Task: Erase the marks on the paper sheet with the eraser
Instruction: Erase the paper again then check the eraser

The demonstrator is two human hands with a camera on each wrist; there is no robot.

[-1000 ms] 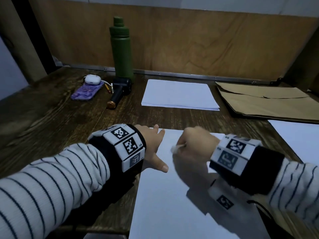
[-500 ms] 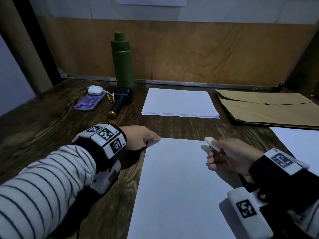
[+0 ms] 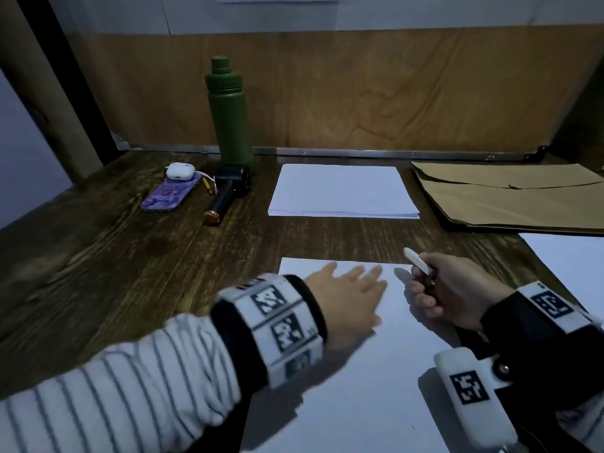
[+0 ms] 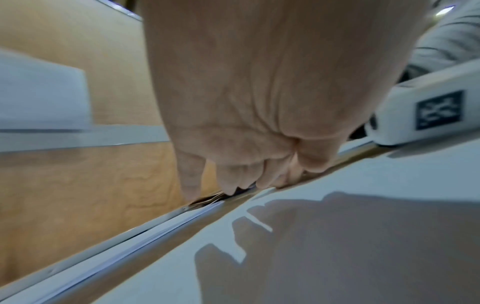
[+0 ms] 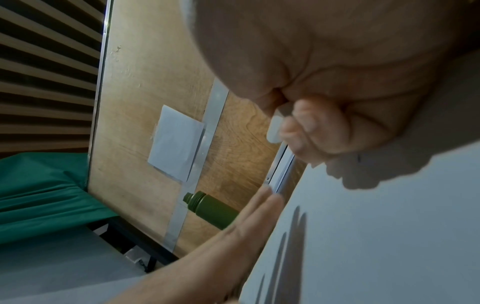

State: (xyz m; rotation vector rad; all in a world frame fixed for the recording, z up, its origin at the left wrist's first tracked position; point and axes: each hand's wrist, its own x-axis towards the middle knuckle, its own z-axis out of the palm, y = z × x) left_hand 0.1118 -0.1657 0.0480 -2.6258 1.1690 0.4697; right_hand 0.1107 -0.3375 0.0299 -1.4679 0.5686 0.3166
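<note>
Right hand [image 3: 457, 292] pinches the eraser [image 3: 416, 260] above the paper sheet [image 3: 376, 387]; left hand [image 3: 346, 299] lies flat on it.

From my seat I cannot make out any marks on the paper sheet [image 3: 343, 403]; its near edge is cut off by the bottom of the head view, and my left hand [image 3: 346, 299] covers its far left part. Only the tip of the eraser [image 3: 415, 256] pokes out of my right hand [image 3: 457, 292]. The left wrist view is blurred, with the fingertips [image 4: 192, 193] indistinct.
</note>
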